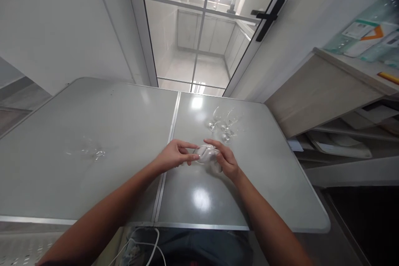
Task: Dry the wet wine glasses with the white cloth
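Between my hands, above the table, is a clear rounded item with white material in it (207,153); its kind does not show. My left hand (176,153) pinches its left edge between thumb and fingers. From the right, my right hand (227,160) curls its fingers and thumb around the other side and hides part of it. Just beyond my right hand sit several small clear, see-through pieces (225,127), with round shiny parts and thin outlines. Another clear piece (99,154) lies on the left half of the table, its outline hard to make out.
The grey folding table (124,191) has a metal seam (158,195) down its middle. Behind it stands a glass door (199,45) with a black handle (269,18). A wooden shelf (327,87) with plastic-wrapped packs (361,35) borders the right side. White cables (152,247) hang at the front edge.
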Available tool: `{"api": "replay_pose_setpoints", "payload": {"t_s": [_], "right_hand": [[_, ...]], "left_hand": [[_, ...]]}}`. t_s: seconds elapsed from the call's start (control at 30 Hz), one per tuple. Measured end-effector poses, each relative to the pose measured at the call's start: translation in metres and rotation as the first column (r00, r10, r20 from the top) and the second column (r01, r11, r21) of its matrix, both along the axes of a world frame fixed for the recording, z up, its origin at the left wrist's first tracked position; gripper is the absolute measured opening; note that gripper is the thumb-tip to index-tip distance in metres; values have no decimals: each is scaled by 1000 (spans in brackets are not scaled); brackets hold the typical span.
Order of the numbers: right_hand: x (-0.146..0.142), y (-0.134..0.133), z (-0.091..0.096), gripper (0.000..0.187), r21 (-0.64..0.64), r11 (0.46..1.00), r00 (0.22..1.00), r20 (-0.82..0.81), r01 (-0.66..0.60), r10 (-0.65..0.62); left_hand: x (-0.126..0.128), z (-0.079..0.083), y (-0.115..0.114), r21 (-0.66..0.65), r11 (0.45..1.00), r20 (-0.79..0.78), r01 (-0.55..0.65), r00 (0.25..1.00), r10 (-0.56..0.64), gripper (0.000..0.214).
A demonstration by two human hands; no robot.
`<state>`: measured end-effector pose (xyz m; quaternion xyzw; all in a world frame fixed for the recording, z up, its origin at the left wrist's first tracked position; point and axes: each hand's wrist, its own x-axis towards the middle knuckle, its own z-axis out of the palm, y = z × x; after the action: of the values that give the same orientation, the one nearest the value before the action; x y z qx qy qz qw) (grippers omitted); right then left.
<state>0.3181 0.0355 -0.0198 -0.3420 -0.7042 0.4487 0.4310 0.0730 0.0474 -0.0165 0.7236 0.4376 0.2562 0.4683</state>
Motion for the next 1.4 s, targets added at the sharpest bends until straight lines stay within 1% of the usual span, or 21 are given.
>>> {"api": "replay_pose_setpoints", "payload": {"t_s": [0.07, 0.13, 0.23, 0.27, 0.33, 0.4, 0.47, 0.5, 0.57, 0.63, 0.7, 0.77, 0.87, 0.93, 1.0, 1.07, 1.1, 1.17, 1.23, 1.33, 1.4], "right_hand": [[-2, -1, 3, 52, -33, 999, 1000, -27, -2, 1], [-7, -1, 5, 56, -169, 985, 995, -87, 33, -49], [-14, 3, 6, 64, -406, 913, 968, -210, 44, -140], [-15, 5, 6, 63, -451, 892, 957, -237, 43, -167], [-16, 6, 8, 62, -474, 878, 945, -254, 63, -205], [-14, 4, 11, 61, -446, 893, 950, -245, 66, -193], [-11, 2, 14, 59, -399, 917, 961, -242, 25, -131], [-9, 0, 15, 58, -369, 929, 965, -245, -6, -91], [-6, -2, 15, 56, -282, 959, 972, -232, -39, -29], [-6, -3, 12, 53, -187, 982, 982, -186, -16, -19], [-8, -3, 8, 47, -144, 989, 991, -124, 26, -44], [-12, -1, 6, 43, -193, 980, 994, -82, 58, -75], [-17, 2, 5, 47, -338, 938, 984, -120, 82, -130], [-18, 4, 6, 54, -417, 907, 961, -225, 52, -159], [-16, 6, 8, 57, -461, 887, 933, -330, -29, -141], [-13, 6, 10, 59, -473, 871, 920, -387, -135, -68], [-12, 6, 10, 60, -470, 864, 920, -392, -180, -21], [-10, 6, 10, 60, -441, 873, 939, -339, -208, 53], [-10, 5, 9, 58, -348, 927, 976, -204, -139, 70], [-12, 5, 7, 49, -153, 988, 999, -32, -5, 0], [-13, 4, 5, 44, -151, 988, 999, -36, 26, -32]], "left_hand": [[-1, -1, 2, -35, 999, 21, -15, 1000, 16, 59], [-1, -7, 2, 199, 974, -18, -110, 993, 116, 53], [2, -17, -1, 589, 805, -138, -78, 971, 194, 39], [3, -19, -3, 641, 766, -172, -42, 965, 196, 36], [6, -21, -5, 639, 768, -175, -46, 964, 203, 36], [8, -18, -6, 489, 859, -83, -149, 973, 216, 43], [8, -12, -3, 136, 975, 39, -177, 984, 173, 53], [7, -8, -1, -83, 990, 104, -119, 986, 127, 57], [5, 0, 2, -418, 907, 219, 52, 975, 45, 64], [3, 5, 3, -512, 853, 257, 97, 965, 44, 66], [4, 6, 0, -384, 923, 200, -35, 972, 120, 63], [6, 2, -4, -64, 977, 101, -206, 972, 211, 58], [10, -8, -12, 396, 888, -42, -232, 962, 270, 45], [11, -10, -14, 475, 858, -93, -196, 958, 271, 39], [11, -8, -14, 357, 906, -74, -227, 960, 270, 43], [8, -3, -9, 43, 975, -21, -217, 976, 218, 54], [6, -1, -6, -149, 975, 15, -164, 986, 168, 59], [2, 2, -1, -429, 902, 93, -51, 991, 100, 67], [1, 0, 2, -485, 873, 116, -47, 986, 117, 71], [3, -11, -1, -131, 971, 43, -200, 977, 207, 64], [5, -19, -4, 257, 941, -34, -220, 971, 236, 51]]}}
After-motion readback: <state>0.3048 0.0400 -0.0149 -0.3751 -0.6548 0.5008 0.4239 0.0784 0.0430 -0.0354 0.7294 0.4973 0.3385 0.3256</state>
